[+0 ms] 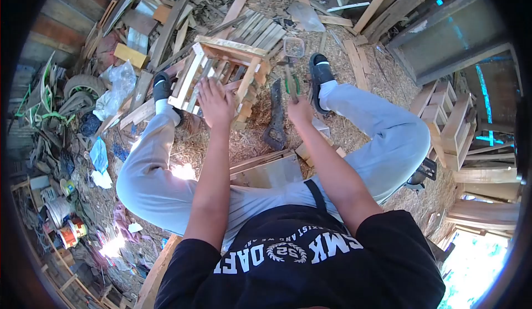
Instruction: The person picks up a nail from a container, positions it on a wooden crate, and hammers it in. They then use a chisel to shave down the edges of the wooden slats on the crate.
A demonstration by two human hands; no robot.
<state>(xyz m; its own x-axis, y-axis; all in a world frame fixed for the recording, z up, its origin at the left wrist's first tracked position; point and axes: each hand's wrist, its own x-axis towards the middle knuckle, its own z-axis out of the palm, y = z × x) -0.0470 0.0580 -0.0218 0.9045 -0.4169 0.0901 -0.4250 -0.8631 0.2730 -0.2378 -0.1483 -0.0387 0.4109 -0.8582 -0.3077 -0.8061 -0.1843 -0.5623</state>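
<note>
My left hand (pixel 215 103) lies spread flat on the slatted wooden crate (pixel 221 76) at twelve o'clock between my feet. My right hand (pixel 300 109), arm outstretched, is closed around green-handled pliers (pixel 291 82) at one o'clock.

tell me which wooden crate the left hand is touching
The slatted crate lying between the feet; the left hand rests on it. The other crate stands apart at the right, untouched.
</note>
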